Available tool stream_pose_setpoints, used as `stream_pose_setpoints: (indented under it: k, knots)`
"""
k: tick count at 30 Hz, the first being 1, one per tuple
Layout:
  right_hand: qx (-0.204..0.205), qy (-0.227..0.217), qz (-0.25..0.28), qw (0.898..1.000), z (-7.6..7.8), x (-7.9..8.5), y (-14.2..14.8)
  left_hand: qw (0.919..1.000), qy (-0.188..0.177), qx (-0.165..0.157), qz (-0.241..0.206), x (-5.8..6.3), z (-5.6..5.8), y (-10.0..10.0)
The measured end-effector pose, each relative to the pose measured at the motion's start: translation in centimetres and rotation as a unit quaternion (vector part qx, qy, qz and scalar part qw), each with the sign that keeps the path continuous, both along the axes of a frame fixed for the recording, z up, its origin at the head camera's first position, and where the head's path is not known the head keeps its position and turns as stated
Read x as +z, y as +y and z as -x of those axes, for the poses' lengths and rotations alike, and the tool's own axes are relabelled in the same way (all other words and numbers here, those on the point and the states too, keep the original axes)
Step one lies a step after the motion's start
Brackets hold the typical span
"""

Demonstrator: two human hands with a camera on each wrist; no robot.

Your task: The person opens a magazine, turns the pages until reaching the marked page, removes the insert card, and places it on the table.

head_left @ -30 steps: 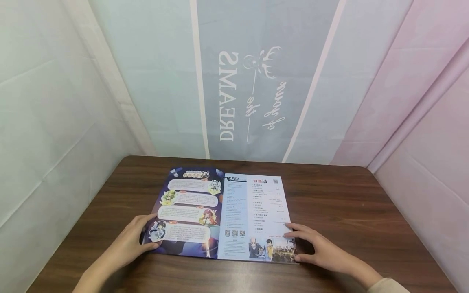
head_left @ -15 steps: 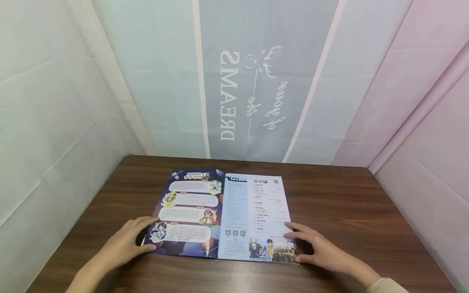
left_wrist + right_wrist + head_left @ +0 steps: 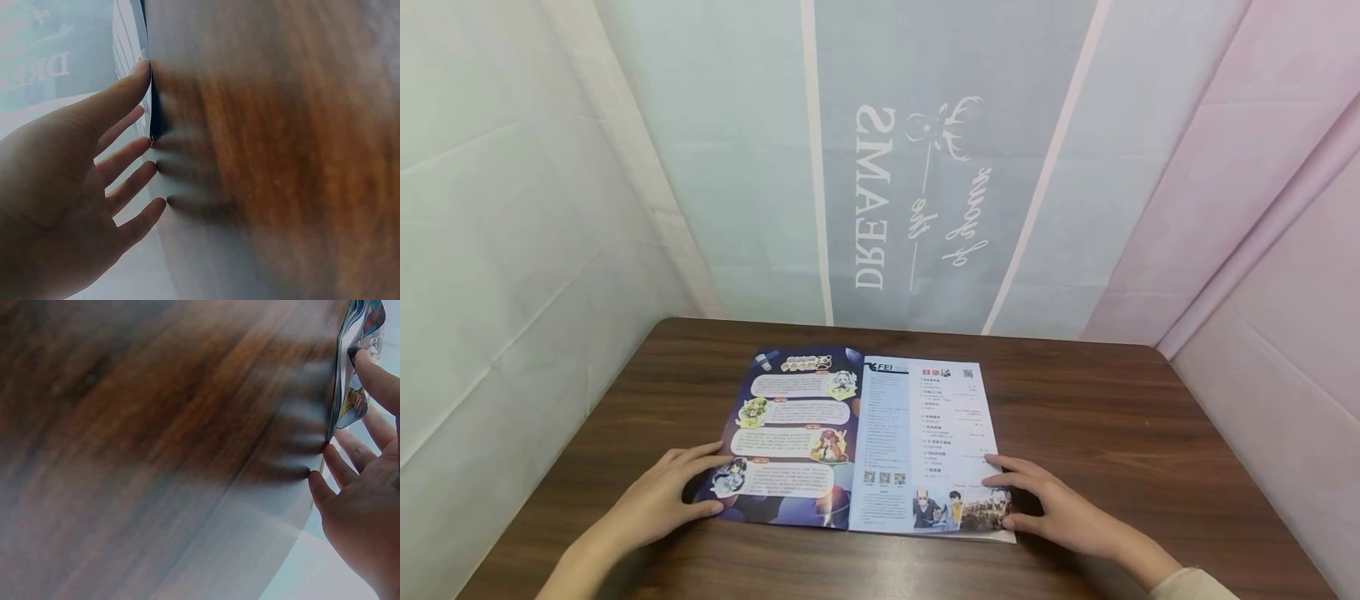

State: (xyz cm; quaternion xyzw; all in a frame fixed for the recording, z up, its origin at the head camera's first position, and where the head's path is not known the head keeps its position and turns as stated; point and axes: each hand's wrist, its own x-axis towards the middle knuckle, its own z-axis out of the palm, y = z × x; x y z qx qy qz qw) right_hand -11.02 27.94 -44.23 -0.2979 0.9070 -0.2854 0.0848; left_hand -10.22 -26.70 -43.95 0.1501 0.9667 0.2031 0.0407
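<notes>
A magazine (image 3: 883, 450) lies spread open on the table. Its left page (image 3: 790, 479) is dark blue with cartoon figures, and its right page (image 3: 951, 433) is pale with columns of text and pictures at the bottom. My left hand (image 3: 651, 500) rests at the lower left edge, thumb and fingertips touching it. The left wrist view shows the thumb (image 3: 128, 87) against the magazine's edge and the other fingers spread nearly straight. Against the lower right edge rests my right hand (image 3: 1063, 508). In the right wrist view its thumb (image 3: 378, 378) touches the pages, other fingers extended towards the tabletop.
The dark wood-grain table (image 3: 1097, 417) extends on both sides of the magazine. Behind it hangs a grey-green fabric backdrop (image 3: 760, 167) with mirrored lettering. Pale fabric walls (image 3: 512, 250) close in the left and right sides.
My left hand has drawn back slightly leftwards, its thumb now nearer the page's edge. The right hand and the magazine stay almost where they were; the view has shifted a little.
</notes>
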Motion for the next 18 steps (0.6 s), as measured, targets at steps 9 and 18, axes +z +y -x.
stream_pose_setpoints:
  k: [9, 18]
  knots:
    - [-0.023, 0.008, 0.013, 1.0, 0.3, 1.1, -0.2, 0.9997, -0.004, -0.007, 0.023, 0.8, 0.0, 0.7]
    - [-0.018, 0.066, 0.067, 0.995, 1.4, 2.4, -0.9, 0.9977, 0.037, -0.047, 0.031, 2.2, 0.1, 3.2]
